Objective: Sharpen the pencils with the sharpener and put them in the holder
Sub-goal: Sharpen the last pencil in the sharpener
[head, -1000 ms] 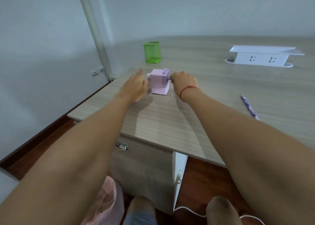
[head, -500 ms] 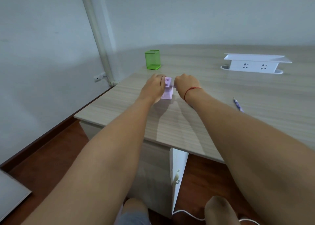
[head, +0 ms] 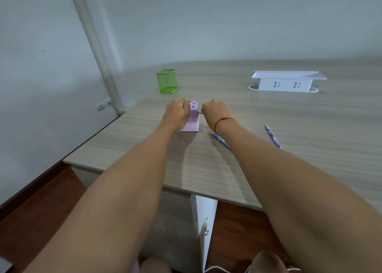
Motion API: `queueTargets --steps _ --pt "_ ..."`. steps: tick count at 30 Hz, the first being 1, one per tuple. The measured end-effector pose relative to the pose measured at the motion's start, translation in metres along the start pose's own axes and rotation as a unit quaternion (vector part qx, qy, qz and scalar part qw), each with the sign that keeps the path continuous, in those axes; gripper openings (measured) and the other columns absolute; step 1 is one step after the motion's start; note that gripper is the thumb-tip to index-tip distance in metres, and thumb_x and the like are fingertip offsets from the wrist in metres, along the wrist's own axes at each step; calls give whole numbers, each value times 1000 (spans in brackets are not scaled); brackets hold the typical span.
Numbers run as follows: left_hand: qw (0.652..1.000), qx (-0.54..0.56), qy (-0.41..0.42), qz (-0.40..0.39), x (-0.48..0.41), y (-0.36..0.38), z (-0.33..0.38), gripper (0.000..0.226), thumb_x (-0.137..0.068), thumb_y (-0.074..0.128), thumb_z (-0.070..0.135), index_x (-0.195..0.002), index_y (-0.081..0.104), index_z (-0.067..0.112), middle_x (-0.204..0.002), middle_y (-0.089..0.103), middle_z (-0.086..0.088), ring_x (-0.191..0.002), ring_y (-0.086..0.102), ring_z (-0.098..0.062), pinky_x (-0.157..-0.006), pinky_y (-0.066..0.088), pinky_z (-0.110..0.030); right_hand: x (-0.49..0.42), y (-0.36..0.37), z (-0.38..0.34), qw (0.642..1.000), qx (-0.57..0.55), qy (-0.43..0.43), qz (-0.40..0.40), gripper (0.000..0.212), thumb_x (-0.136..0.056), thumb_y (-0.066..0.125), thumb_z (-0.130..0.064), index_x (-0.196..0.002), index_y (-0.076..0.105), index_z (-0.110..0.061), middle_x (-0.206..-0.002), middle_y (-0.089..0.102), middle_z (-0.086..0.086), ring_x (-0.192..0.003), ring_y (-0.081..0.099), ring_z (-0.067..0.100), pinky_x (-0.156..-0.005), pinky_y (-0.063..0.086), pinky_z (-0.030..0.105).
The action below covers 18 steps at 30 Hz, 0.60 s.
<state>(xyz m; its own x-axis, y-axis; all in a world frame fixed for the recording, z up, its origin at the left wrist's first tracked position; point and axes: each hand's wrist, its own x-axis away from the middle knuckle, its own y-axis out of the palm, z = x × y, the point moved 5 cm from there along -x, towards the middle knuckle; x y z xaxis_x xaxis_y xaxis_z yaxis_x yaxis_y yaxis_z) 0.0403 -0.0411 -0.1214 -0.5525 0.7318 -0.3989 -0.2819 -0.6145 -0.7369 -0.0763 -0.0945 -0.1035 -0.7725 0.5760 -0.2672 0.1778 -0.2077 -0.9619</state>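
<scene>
- Wood-grain desk point(head: 310, 117): our left hand point(head: 176, 113) grips the pink sharpener point(head: 192, 121).
- Our right hand point(head: 216, 113) curls round its side stem point(head: 200, 113) (crank or pencil, unclear).
- Sharpening under way, we judge; next needs a straight pull-out toward the green holder point(head: 167, 80).

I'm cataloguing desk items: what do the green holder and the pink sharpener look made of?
The green holder probably is coated metal mesh: its walls look finely gridded and see-through. The pink sharpener looks like matte moulded plastic: even colour, blocky edges, visible panel seams.
</scene>
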Motion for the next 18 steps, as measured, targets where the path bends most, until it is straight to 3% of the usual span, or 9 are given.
queueTargets --steps 4,9,12,14,16,18 --pt "1000 5 27 -6 0 0 1 76 -74 8 46 -99 63 0 -107 67 -18 -98 57 -32 -86 44 -39 -3 -1 9 1000 4 -28 -5 28 -97 46 -4 -120 63 -6 -121 62 19 -111 61 38 -87 49 38" --pt "1000 3 2 -10 2 -5 2 62 -82 14 35 -95 61 -4 -107 65 -22 -99 57 -35 -87 43 -42 11 -12 47 1000 -8 18 -6 28 -91 48 3 -112 65 -2 -115 64 23 -107 62 41 -85 50 39" --pt "1000 -5 -1 0 5 -5 3 47 -90 20 26 -86 56 -4 -105 65 -23 -98 56 -35 -86 42 -40 27 -21 89 997 -26 73 0 21 -88 59 -5 -106 69 -5 -110 67 21 -102 65 39 -82 52 37" --pt "1000 -16 1 20 11 -6 8 42 -90 20 24 -77 51 0 -94 63 -26 -90 55 -37 -79 39 -41 36 -25 98 994 -54 89 -10 20 -86 64 -10 -104 70 -7 -106 68 18 -99 66 37 -81 53 35" --pt "999 -22 7 39 20 -7 10 40 -97 25 20 -79 52 -4 -91 61 -27 -88 54 -37 -78 40 -43 43 -25 98 992 -74 103 -24 7 -84 66 -13 -88 68 -7 -93 64 18 -87 63 35 -74 52 32" --pt "999 -27 9 46 28 -12 8 38 -100 28 18 -87 55 -5 -97 61 -26 -93 55 -36 -81 43 -42 47 -20 97 989 -83 117 -38 22 -83 66 -14 -67 52 -10 -78 51 14 -75 51 30 -63 42 28"
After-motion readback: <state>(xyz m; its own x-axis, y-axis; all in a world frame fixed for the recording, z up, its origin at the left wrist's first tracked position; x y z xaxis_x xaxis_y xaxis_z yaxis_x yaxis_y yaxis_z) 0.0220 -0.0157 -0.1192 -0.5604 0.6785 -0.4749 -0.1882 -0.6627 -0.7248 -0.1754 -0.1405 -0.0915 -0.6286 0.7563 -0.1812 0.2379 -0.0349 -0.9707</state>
